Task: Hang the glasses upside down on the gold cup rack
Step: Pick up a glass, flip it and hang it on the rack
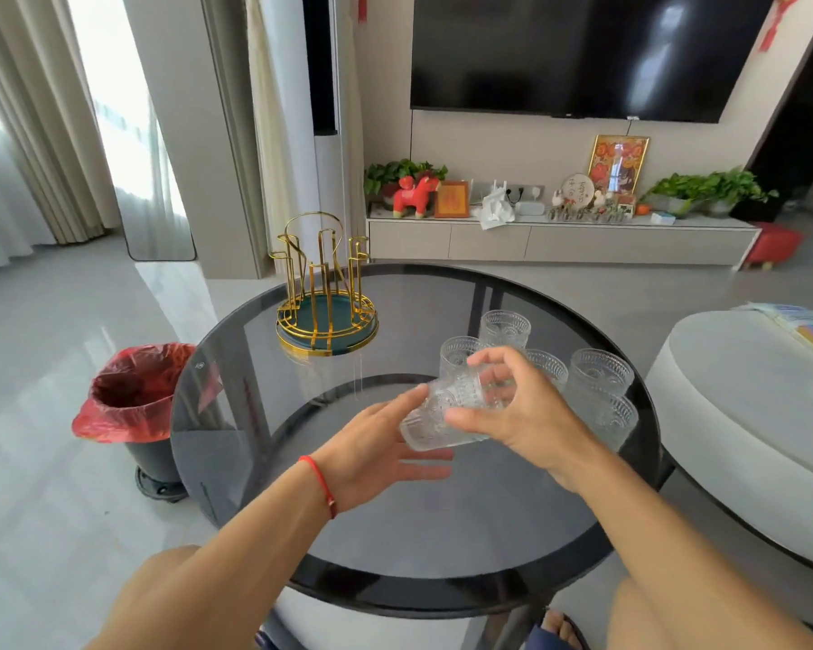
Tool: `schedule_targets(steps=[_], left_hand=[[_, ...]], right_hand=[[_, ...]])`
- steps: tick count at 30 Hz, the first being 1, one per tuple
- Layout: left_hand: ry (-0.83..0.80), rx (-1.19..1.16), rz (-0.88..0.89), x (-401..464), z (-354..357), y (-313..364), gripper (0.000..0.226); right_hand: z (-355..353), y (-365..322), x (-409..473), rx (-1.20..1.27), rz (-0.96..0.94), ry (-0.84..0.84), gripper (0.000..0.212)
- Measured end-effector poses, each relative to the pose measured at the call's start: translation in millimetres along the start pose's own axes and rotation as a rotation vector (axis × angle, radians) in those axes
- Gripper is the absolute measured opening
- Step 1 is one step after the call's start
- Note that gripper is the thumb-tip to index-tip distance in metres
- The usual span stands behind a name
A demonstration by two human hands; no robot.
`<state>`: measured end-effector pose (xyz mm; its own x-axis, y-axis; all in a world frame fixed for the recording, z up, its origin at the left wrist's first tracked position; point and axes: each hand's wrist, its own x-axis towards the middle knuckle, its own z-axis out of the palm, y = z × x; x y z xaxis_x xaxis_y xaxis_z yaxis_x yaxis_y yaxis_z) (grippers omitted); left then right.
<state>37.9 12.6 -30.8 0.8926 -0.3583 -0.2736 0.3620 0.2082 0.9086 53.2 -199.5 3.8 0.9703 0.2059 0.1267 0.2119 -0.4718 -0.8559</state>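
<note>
A gold wire cup rack (pixel 326 293) with a dark green base stands empty at the far left of the round dark glass table (pixel 301 523). My right hand (pixel 526 415) grips a clear embossed glass (pixel 442 417), tilted on its side above the table. My left hand (pixel 386 443) is open just under and left of that glass, fingers spread, thumb touching its side. Several more embossed glasses (pixel 599 372) stand upright in a cluster behind my right hand, some partly hidden by it.
A bin with a red bag (pixel 132 396) stands on the floor left of the table. A white round table (pixel 742 415) sits close on the right. A TV cabinet (pixel 559 241) with plants and ornaments runs along the far wall.
</note>
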Motion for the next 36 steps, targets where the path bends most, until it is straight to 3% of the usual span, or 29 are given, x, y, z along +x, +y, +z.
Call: schedule_targets(steps=[2,5,7,11,14,17,21,25,30,36], left_hand=[[0.038,-0.049,0.087,4.7,-9.1,9.1,0.045],[0.241,0.063,0.162,10.4,-19.2,28.8,0.075],[0.306,0.128,0.247,15.0,-26.4,41.4,0.08],[0.343,0.194,0.424,25.1,-40.3,57.8,0.074],[0.383,0.187,0.493,38.2,-61.5,65.7,0.052],[0.472,0.257,0.459,57.3,-93.5,74.6,0.04],[0.65,0.866,0.337,77.5,-119.7,58.4,0.046],[0.67,1.166,0.249,94.2,-146.4,47.9,0.059],[0.681,1.306,0.092,105.6,-161.1,35.1,0.076],[0.704,1.325,0.101,112.9,-165.5,36.7,0.07]], right_hand=[[9.2,-5.1,7.4,0.025,0.018,-0.037,0.065],[21.5,-12.4,23.3,-0.218,-0.012,-0.12,0.076],[34.0,-22.0,37.1,-0.307,-0.034,-0.143,0.088],[59.1,-41.7,65.9,-0.25,-0.102,-0.118,0.106],[69.8,-49.1,96.8,-0.145,-0.085,-0.07,0.098],[77.5,-53.7,135.2,-0.022,-0.017,-0.056,0.092],[64.9,-64.5,179.7,0.056,-0.027,0.066,0.094],[52.5,-82.3,260.0,0.342,-0.048,0.143,0.086],[53.3,-101.2,344.3,0.376,-0.075,0.171,0.086],[87.2,-112.3,409.5,0.236,-0.124,0.197,0.088]])
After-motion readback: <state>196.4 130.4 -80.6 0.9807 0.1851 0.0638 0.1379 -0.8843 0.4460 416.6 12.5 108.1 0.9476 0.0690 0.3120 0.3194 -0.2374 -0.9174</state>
